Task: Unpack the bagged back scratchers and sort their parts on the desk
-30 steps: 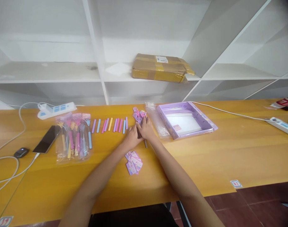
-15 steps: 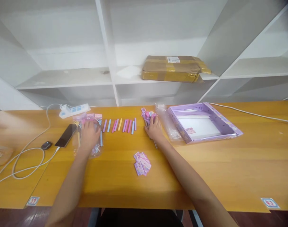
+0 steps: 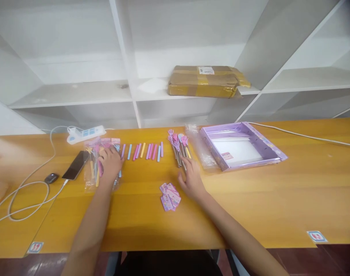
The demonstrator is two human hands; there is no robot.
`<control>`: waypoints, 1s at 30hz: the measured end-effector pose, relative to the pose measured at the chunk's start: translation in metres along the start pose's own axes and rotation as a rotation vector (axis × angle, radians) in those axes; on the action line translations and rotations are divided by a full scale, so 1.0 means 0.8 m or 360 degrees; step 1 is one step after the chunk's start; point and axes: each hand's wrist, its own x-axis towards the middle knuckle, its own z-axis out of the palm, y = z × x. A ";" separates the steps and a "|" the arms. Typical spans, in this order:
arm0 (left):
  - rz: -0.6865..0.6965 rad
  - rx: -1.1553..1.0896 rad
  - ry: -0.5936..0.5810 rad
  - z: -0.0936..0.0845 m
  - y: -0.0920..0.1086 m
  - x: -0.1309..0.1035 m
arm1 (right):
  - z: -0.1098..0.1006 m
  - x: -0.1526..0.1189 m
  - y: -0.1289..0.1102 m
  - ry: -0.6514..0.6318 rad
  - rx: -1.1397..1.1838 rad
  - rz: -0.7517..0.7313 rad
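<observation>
The table [image 3: 278, 191] is orange-yellow wood. On it, a row of sticks [image 3: 143, 150] runs pink, blue, purple and yellow. Right of the row, the small hand-shaped toys [image 3: 178, 143] are pink, purple and blue. The tray [image 3: 267, 143] to their right is lilac with a white floor. The cards [image 3: 169, 196] are pink and purple. The phone [image 3: 76, 165] is black.

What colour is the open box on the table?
The open box is light purple with a white inside, seen in the head view.
</observation>
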 end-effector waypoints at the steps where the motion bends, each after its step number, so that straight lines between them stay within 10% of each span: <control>1: 0.0028 0.0005 -0.0017 0.000 -0.002 -0.001 | 0.000 -0.006 0.001 0.0025 0.0045 -0.0008; 13: 0.0202 -0.0035 -0.0428 -0.011 0.003 -0.020 | 0.000 -0.022 0.018 0.0165 0.0284 0.0080; 20: 0.0132 -0.0427 -0.0134 -0.054 0.014 -0.056 | -0.006 -0.027 0.024 0.0407 0.0485 0.0173; 25: 0.0732 -0.1068 -0.0576 -0.099 0.052 -0.138 | 0.002 -0.026 0.012 0.0084 0.1315 0.0329; 30: 0.1256 -0.1084 -0.0883 -0.089 0.091 -0.181 | 0.018 -0.025 -0.001 -0.0234 0.2031 0.0666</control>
